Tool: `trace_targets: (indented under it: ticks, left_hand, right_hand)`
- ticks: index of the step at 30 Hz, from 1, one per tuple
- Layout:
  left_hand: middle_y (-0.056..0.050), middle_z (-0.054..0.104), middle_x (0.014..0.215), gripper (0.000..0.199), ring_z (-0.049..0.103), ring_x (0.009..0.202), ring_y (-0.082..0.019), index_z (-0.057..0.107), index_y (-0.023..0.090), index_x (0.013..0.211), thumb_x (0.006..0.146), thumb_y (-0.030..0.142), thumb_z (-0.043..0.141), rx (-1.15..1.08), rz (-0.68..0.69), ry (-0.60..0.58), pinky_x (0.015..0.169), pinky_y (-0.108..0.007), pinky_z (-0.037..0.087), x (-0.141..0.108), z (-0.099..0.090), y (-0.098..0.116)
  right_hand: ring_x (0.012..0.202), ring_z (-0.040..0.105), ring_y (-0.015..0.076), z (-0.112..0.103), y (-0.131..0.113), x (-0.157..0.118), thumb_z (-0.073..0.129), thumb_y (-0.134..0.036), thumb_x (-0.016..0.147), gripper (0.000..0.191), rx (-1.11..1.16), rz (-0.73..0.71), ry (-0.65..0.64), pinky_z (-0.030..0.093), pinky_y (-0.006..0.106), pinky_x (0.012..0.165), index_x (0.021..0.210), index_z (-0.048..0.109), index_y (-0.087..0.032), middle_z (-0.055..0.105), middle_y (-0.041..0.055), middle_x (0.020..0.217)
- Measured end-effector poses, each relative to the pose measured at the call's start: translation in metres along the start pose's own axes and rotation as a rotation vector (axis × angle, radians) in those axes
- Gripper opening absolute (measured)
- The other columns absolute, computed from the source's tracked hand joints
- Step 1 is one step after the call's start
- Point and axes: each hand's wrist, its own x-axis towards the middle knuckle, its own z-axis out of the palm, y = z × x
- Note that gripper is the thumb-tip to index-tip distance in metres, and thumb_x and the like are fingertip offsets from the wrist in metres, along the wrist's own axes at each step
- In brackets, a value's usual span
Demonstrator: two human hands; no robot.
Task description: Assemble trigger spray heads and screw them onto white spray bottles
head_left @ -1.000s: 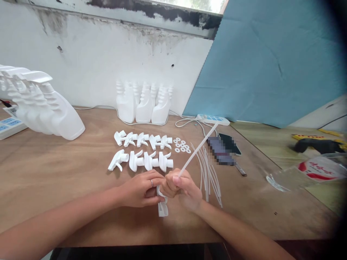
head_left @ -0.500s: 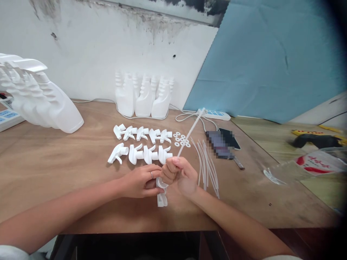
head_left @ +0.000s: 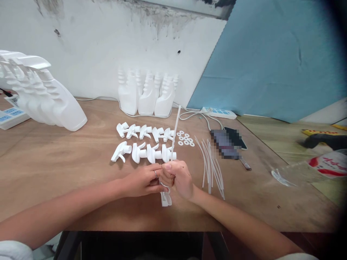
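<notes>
My left hand (head_left: pixel 148 179) is closed around a white spray trigger head (head_left: pixel 166 199); its lower part shows beneath the fingers near the table's front edge. Pressed against it, my right hand (head_left: pixel 179 178) grips a thin white plastic tube (head_left: pixel 176 131) that points up and away from me. Where the tube's lower end meets the trigger head is hidden by the fingers. Beyond my hands lie two rows of white trigger heads (head_left: pixel 138 153). To their right are several small white ring washers (head_left: pixel 185 138) and a bunch of loose tubes (head_left: pixel 209 166).
White spray bottles (head_left: pixel 146 97) stand by the wall, and more bottles (head_left: pixel 62 101) lean at the left. A power strip (head_left: pixel 221 113) with cables sits at the back. A phone (head_left: pixel 225 144) lies to the right, near a clear plastic bag (head_left: pixel 292 169).
The tube in my right hand has swung from leaning right to nearly upright. My right hand has turned slightly against the trigger head, which stays in my left hand.
</notes>
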Motion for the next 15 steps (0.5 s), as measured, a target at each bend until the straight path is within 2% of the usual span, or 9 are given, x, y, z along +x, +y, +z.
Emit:
trace_targets:
  ticks: [3,6,8,9,11,12,13,15]
  left_hand:
    - [-0.008,0.06,0.101,0.018,0.058,0.094,-0.018,0.064,0.015,0.09,0.09,0.033,0.059,-0.017,-0.023,0.004,0.081,-0.027,0.049,0.0,0.001,0.0]
    - [-0.008,0.06,0.1,0.019,0.058,0.094,-0.019,0.064,0.015,0.088,0.089,0.034,0.06,0.001,-0.018,0.019,0.083,-0.029,0.049,-0.002,0.004,0.001]
    - [-0.008,0.06,0.097,0.022,0.058,0.09,-0.019,0.062,0.014,0.09,0.088,0.037,0.061,-0.009,-0.046,0.037,0.079,-0.03,0.05,-0.003,0.005,0.005]
    - [-0.008,0.06,0.095,0.024,0.059,0.086,-0.018,0.061,0.014,0.091,0.087,0.038,0.061,-0.039,-0.072,0.053,0.076,-0.029,0.051,-0.003,0.005,0.008]
    - [-0.008,0.06,0.094,0.025,0.059,0.084,-0.018,0.059,0.014,0.094,0.087,0.037,0.061,-0.132,-0.112,0.105,0.074,-0.029,0.051,-0.003,0.003,0.016]
    - [-0.008,0.061,0.095,0.024,0.06,0.087,-0.018,0.058,0.014,0.096,0.087,0.036,0.062,-0.181,-0.109,0.144,0.077,-0.03,0.051,-0.002,0.0,0.021]
    - [-0.009,0.062,0.098,0.024,0.06,0.093,-0.019,0.058,0.014,0.097,0.087,0.035,0.063,-0.22,-0.094,0.188,0.083,-0.032,0.051,0.0,-0.003,0.025]
    - [-0.01,0.061,0.108,0.025,0.058,0.105,-0.022,0.059,0.015,0.102,0.086,0.033,0.065,-0.267,-0.053,0.277,0.095,-0.038,0.047,0.005,-0.011,0.032]
  right_hand:
    - [0.033,0.021,0.0049,0.001,0.006,-0.004,0.054,-0.033,0.081,0.04,-0.064,-0.023,-0.007,0.017,0.02,0.034,0.049,0.032,-0.021,0.025,-0.009,0.04]
    - [0.036,0.024,0.0055,0.003,0.008,-0.009,0.052,-0.035,0.087,0.043,-0.114,-0.097,0.059,0.019,0.02,0.035,0.05,0.034,-0.02,0.027,-0.008,0.043]
    - [0.04,0.03,0.0067,0.002,0.002,-0.01,0.05,-0.037,0.09,0.043,-0.132,-0.139,0.095,0.025,0.021,0.039,0.053,0.038,-0.019,0.031,-0.0066,0.047]
    - [0.044,0.038,0.0081,0.0,-0.003,-0.01,0.052,-0.037,0.091,0.039,-0.153,-0.157,0.088,0.032,0.022,0.043,0.058,0.044,-0.018,0.038,-0.0046,0.051]
    - [0.066,0.056,0.0136,-0.01,-0.016,-0.009,0.058,-0.038,0.088,0.023,-0.21,-0.221,0.064,0.046,0.027,0.063,0.081,0.059,-0.017,0.057,0.0024,0.074]
    - [0.081,0.06,0.0168,-0.017,-0.022,-0.008,0.06,-0.039,0.087,0.023,-0.236,-0.258,0.073,0.048,0.031,0.075,0.097,0.061,-0.018,0.061,0.0058,0.091]
    - [0.094,0.06,0.0192,-0.024,-0.027,-0.007,0.061,-0.039,0.087,0.03,-0.254,-0.281,0.099,0.047,0.034,0.085,0.11,0.059,-0.021,0.061,0.0074,0.107]
    - [0.102,0.059,0.0208,-0.037,-0.035,-0.005,0.059,-0.04,0.088,0.034,-0.248,-0.235,0.162,0.047,0.037,0.09,0.119,0.055,-0.026,0.058,0.0071,0.119]
